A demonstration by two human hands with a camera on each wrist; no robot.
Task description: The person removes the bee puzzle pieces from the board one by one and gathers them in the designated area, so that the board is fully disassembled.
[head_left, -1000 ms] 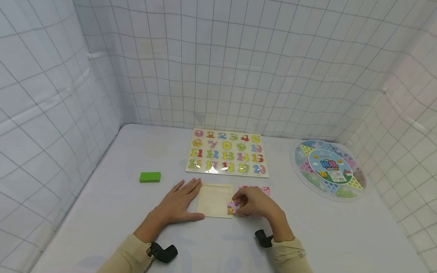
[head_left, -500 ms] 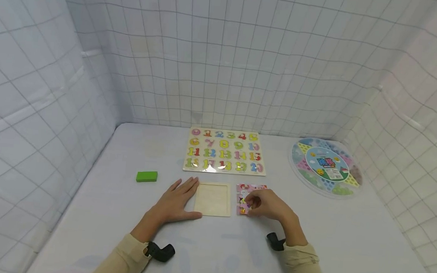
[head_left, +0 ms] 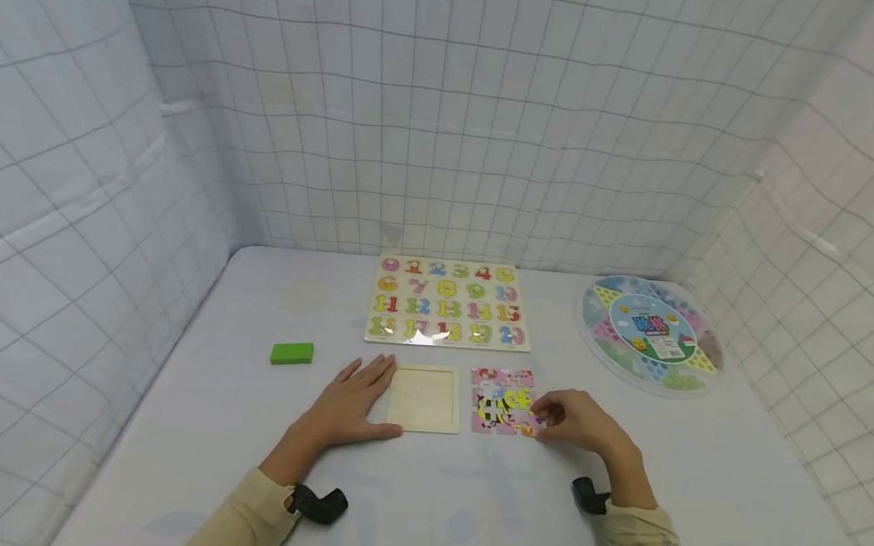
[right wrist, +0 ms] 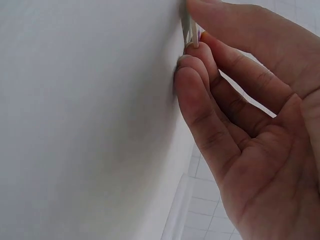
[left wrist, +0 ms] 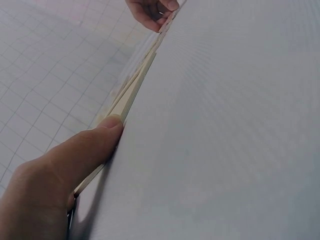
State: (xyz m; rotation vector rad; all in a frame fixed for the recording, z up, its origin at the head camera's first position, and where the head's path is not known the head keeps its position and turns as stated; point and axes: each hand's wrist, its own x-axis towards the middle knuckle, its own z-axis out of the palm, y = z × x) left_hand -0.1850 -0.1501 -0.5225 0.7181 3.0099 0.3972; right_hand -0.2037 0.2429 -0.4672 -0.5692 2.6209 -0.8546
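Note:
My left hand [head_left: 354, 403] lies flat with fingers spread along the left side of a square wooden puzzle tray [head_left: 425, 399]; its thumb rests at the tray's front edge in the left wrist view. The tray's recess shows bare wood. Right of it lies a pink and yellow jigsaw puzzle [head_left: 500, 400], its pieces set in a square with narrow gaps. My right hand [head_left: 582, 420] is at the puzzle's lower right corner, pinching a puzzle piece [right wrist: 195, 35] between thumb and fingers. In the right wrist view only the thin edge of that piece shows.
Behind the tray lies a number board [head_left: 450, 303] with bright numerals. A green block [head_left: 292, 353] sits left of my left hand. At the back right is a round, colourful game board [head_left: 651, 336]. White grid-patterned cloth walls [head_left: 431, 122] stand around the table.
My right hand has moved right, from the tray's right edge across the puzzle to its lower right corner, uncovering most of the pieces. The left hand has stayed at the tray.

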